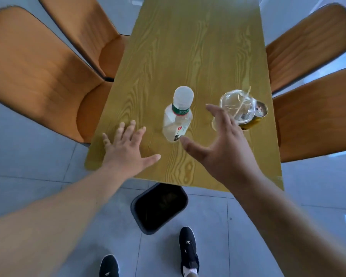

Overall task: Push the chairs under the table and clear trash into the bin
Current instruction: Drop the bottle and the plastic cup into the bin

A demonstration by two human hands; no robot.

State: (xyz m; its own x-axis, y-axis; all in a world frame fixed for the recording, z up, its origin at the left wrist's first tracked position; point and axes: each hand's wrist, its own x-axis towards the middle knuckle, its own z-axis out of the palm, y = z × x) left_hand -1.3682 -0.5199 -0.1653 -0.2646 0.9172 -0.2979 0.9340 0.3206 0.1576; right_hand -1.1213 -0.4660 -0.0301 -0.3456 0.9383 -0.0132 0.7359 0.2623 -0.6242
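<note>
Four orange chairs stood around the wooden table (pixel 198 47), two on each long side: the near left chair (pixel 38 72), the far left chair (pixel 84 27), the far right chair (pixel 308 43) and the near right chair (pixel 318 116), all with their seats tucked partly under the tabletop edge. Three pieces of trash stood on the table near its close end. A clear plastic bottle (pixel 178 114) with a white cap and green neck band stood upright about the middle, and to its right a clear plastic cup (pixel 238 104) with a thin stick in it stood just in front of a yellow can (pixel 258 116), which it partly hid. The left hand (pixel 126 148) lay flat with fingers spread on the table's near left corner, its grip wide and holding nothing. The right hand (pixel 224 148) hovered between the bottle and the cup, its grip wide, thumb near the bottle's base and fingers beside the cup, clasping neither. A black bin (pixel 160 206) sat on the grey tiled floor by the table's near end, just ahead of two black shoes.
</note>
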